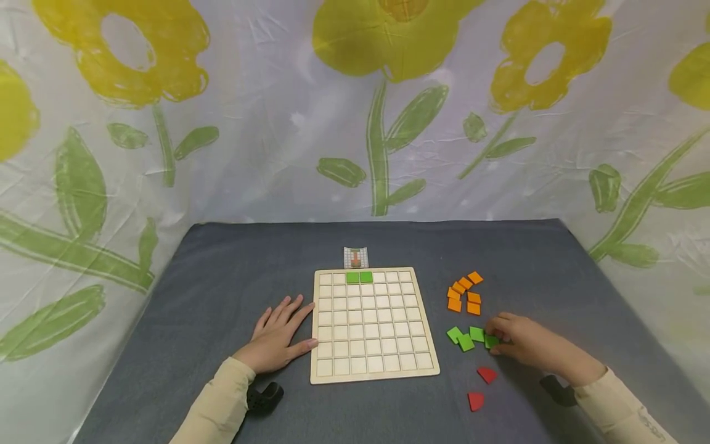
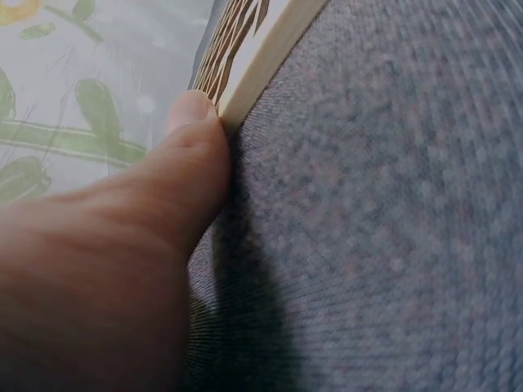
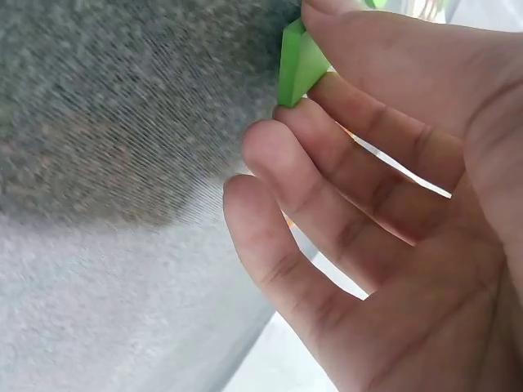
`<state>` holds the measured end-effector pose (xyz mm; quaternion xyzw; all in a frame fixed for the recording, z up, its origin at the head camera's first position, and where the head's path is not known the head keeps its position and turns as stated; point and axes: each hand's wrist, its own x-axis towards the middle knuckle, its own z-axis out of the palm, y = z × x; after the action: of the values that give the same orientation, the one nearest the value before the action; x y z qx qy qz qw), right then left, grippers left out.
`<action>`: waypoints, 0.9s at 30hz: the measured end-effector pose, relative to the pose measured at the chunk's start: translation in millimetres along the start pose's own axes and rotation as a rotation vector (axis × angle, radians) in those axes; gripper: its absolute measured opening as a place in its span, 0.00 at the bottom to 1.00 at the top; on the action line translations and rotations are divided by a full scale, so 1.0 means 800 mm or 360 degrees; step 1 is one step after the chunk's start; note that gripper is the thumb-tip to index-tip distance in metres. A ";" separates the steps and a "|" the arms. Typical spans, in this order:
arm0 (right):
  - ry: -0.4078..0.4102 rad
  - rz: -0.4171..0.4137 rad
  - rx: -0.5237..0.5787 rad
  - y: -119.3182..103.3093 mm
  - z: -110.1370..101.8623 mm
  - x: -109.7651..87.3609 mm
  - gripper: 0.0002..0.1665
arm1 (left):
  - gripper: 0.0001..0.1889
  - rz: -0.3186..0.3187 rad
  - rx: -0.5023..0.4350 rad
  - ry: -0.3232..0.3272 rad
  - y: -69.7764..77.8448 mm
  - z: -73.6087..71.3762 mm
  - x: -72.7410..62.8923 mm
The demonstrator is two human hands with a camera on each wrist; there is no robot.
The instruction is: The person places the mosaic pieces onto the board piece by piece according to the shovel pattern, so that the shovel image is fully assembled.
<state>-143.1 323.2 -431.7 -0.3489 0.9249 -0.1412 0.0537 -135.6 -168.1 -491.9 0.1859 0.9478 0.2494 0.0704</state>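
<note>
A square wooden grid board (image 1: 360,332) lies in the middle of the table, with two green square tiles (image 1: 366,277) side by side in its far row. Spread flat on the cloth, my left hand (image 1: 274,339) touches the board's left edge with its thumb and index fingertip. In the left wrist view the thumb (image 2: 192,155) presses against the board's corner. To the right of the board, my right hand (image 1: 524,342) pinches a green tile (image 3: 302,61) between thumb and fingers, low over the cloth. Several loose green tiles (image 1: 466,342) lie just left of that hand.
Several orange tiles (image 1: 454,305) are grouped beyond the green ones. Nearer to me lie two red pieces (image 1: 487,374), each with a rounded side. A small printed pattern card (image 1: 355,259) stands at the board's far edge. Dark grey cloth (image 1: 249,259) covers the table.
</note>
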 end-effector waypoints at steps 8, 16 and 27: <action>0.0028 0.0019 -0.0028 -0.003 -0.011 0.005 0.14 | 0.40 -0.0003 -0.0014 0.0019 0.000 0.000 -0.001; 0.0069 -0.0027 -0.0136 -0.007 -0.014 0.030 0.13 | 0.39 0.0017 -0.0006 0.0026 0.002 -0.002 -0.002; 0.0045 -0.0021 -0.0276 -0.030 -0.026 0.076 0.15 | 0.39 0.0013 -0.0016 0.0007 -0.002 0.001 0.002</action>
<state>-177.8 270.9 -404.7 -0.3564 0.9320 -0.0658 0.0091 -137.1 -168.0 -493.6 0.1888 0.9459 0.2548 0.0682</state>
